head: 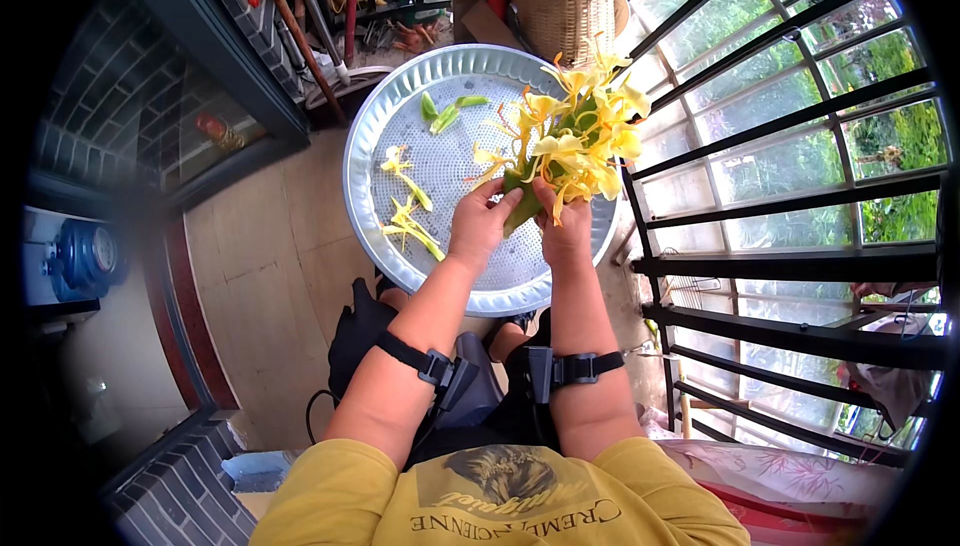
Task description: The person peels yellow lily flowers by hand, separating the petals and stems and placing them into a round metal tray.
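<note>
Over a large round perforated metal tray (495,276), a yellow ginger lily flower head (577,133) with orange stamens is held up in both my hands. My left hand (480,219) pinches a green bract (516,184) at the base of the head between thumb and fingers. Around the lower right of the same head closes my right hand (566,227), its thumb beside the green base. On the left part of the tray lie loose yellow blossoms (409,225) and a smaller blossom (396,161). Several green bract pieces (446,118) rest near the tray's far side.
A woven wicker basket (562,2) stands behind the tray. Black window bars (757,201) run along the right. Poles (300,28) lean at the back left beside a glass door (150,95). A blue water bottle (82,257) is at the far left.
</note>
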The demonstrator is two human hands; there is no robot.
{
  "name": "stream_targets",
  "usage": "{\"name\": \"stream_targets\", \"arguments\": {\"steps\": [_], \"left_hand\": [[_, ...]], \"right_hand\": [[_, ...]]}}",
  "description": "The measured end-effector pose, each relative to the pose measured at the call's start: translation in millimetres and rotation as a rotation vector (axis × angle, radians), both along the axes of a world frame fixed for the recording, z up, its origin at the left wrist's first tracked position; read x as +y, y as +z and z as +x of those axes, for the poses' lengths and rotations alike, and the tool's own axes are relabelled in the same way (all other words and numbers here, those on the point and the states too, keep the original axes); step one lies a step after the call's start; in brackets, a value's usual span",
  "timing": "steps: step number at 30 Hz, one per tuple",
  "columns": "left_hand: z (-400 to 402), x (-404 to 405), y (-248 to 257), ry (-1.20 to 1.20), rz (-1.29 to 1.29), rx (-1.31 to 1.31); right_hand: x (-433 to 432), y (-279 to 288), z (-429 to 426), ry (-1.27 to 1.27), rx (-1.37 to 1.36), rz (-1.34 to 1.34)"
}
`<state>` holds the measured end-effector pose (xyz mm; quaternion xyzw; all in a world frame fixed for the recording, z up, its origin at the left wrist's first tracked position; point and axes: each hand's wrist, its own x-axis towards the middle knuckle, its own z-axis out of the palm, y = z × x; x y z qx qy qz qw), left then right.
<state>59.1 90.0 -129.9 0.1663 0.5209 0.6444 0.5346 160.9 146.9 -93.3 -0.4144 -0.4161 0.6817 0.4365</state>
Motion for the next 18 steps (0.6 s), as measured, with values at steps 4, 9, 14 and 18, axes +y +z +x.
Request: {"name": "stream_targets", "arguments": {"steps": [4,9,14,18], "left_hand": [[4.3,1.7,-3.3,0.09,-0.007,0.069],[3.4,0.6,-0.6,0.121,0.008,0.103],[-2.7,-1.7,8.0,0.038,0.117,-0.213],[-5.3,-0.5,6.7,0.011,0.156,-0.211]], "right_hand": [[-4.1,5.5,-6.9,-0.069,-0.025,0.009],[-2.5,4.5,-6.9,-0.092,-0.021,-0.034],[-0.1,0.4,-2.8,-0.083,0.025,-0.078],[0.8,-0.8,-0.7,-0.064,0.007,-0.082]]}}
